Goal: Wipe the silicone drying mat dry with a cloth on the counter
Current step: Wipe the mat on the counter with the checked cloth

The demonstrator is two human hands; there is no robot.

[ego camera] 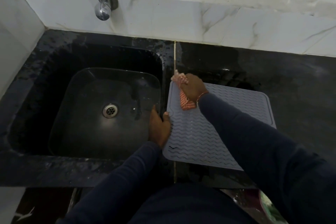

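A grey silicone drying mat point(196, 132) with wavy ridges lies flat on the black counter just right of the sink. My right hand point(192, 87) presses a bunched red-and-white checked cloth point(185, 102) onto the mat's far left corner; part of the cloth pokes out beyond my fingers. My left hand point(160, 127) rests at the mat's left edge, thumb on the mat and fingers over the sink rim, pinning it down. My right forearm crosses over the mat's right side and hides part of it.
A black sink point(87, 114) with a round metal drain point(110, 110) fills the left. A chrome tap point(101, 2) juts from the white marble wall above. The black counter point(291, 85) around the mat looks wet.
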